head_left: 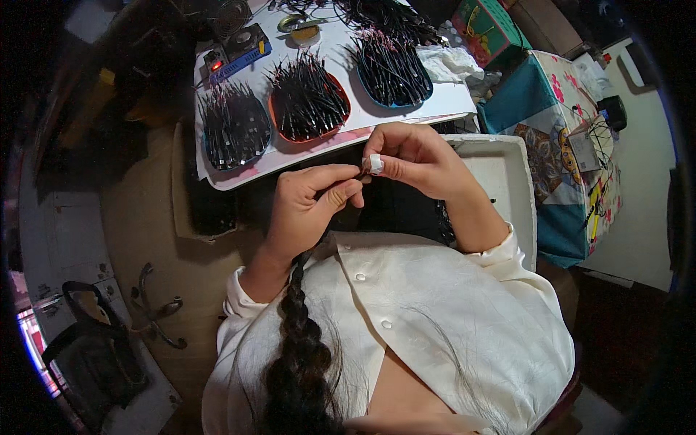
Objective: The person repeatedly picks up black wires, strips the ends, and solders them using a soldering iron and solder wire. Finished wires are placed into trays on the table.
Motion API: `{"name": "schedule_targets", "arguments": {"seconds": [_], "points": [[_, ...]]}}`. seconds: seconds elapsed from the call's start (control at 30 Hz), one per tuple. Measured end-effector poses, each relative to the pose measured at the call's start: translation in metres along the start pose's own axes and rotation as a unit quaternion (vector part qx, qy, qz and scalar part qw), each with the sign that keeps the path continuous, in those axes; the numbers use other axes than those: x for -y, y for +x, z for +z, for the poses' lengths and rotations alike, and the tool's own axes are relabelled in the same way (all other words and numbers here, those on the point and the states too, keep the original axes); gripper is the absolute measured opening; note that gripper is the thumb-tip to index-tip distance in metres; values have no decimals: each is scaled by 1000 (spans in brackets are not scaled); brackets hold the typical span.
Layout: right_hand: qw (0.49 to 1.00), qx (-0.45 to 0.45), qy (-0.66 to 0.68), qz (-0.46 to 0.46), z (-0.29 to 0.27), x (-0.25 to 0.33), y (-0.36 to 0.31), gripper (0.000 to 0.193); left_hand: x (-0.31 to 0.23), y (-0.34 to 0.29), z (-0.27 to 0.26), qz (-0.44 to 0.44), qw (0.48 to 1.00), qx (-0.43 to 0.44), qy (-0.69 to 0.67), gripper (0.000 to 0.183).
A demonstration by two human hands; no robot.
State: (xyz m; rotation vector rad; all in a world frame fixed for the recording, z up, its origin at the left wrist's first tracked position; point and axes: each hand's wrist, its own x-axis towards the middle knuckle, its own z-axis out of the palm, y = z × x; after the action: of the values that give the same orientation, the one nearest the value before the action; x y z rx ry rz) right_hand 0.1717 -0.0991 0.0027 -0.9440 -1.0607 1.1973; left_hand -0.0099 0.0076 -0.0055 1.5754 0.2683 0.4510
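Note:
My left hand (pixel 308 206) and my right hand (pixel 420 163) meet just off the table's near edge, thumbs and forefingers pinched together. Between the fingertips is a small dark brownish piece, mostly hidden and too small to name. A white wrapping (pixel 375 164) covers the tip of my right thumb. Beyond the hands, three trays hold bundles of thin black cables with shiny metal ends: a tray with an orange-red rim (pixel 346 122) in the middle, a blue tray (pixel 426 96) on the right, and another heap of cables (pixel 235 127) on the left.
The white table (pixel 453 109) also bears a small device with a red light (pixel 216 65), a round tin (pixel 304 35) and crumpled white plastic (pixel 449 64). A white foam box (pixel 525 196) stands right of my lap. Farther right is a patterned cloth-covered table (pixel 562 225).

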Motion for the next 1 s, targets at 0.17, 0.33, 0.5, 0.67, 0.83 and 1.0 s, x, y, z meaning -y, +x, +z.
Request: {"name": "schedule_targets", "arguments": {"seconds": [0.17, 0.33, 0.5, 0.67, 0.83, 1.0], "points": [[997, -59, 4, -58, 8, -9, -7, 14, 7, 7, 1, -80, 957, 4, -277, 16], [992, -62, 109, -23, -2, -23, -7, 16, 24, 19, 0, -135, 870, 99, -464, 15], [923, -27, 359, 139, -17, -44, -5, 12, 37, 23, 6, -183, 883, 41, -429, 13], [985, -132, -27, 104, -56, -48, 17, 16, 53, 41, 3, -168, 915, -52, -363, 13], [716, -305, -625, -69, -123, -51, 51, 16, 62, 57, 0, -130, 918, -161, -340, 13], [653, -314, -689, -32, -131, -62, 58, 12, 58, 65, 7, -128, 916, -183, -334, 15]]}}
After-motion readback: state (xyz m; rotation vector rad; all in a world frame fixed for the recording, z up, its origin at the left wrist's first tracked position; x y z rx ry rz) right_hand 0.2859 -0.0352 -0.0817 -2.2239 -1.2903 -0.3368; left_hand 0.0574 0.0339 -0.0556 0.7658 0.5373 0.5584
